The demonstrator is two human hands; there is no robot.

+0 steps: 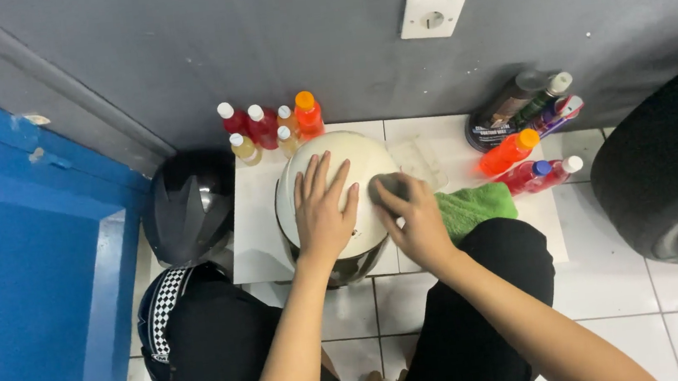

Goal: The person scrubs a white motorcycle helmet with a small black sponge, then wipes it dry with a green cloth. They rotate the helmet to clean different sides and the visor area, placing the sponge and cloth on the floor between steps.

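Head view. Left hand (323, 211) laid flat, fingers spread, on crown of cream helmet (337, 184); gripping nothing, pressing down, likely to steady the shell. Right hand (416, 223) closed around grey sponge pad (390, 185), pad held against right side of helmet shell, just beside left fingertips. Helmet sits on white floor tiles (259, 232), directly ahead of knees in black trousers (483, 284), close enough for both arms to reach with elbows bent.

Green cloth (475, 205) lies just right of right hand, touching the knee, handy for a swap. Small clear plastic piece (420, 161) on the tile behind the cloth; nature unclear. Row of small bottles (269, 126), red, yellow and orange, stands upright against grey wall (297, 35) behind helmet. Second bottle cluster (531, 141) to the right, several tipped on their sides beside a round dark tin (488, 131). Black helmet (188, 206) left of tiles; checkered helmet (165, 305) below it, partly hidden by left knee. Tyre (672, 164) at right edge. Wall socket (433, 14) above.
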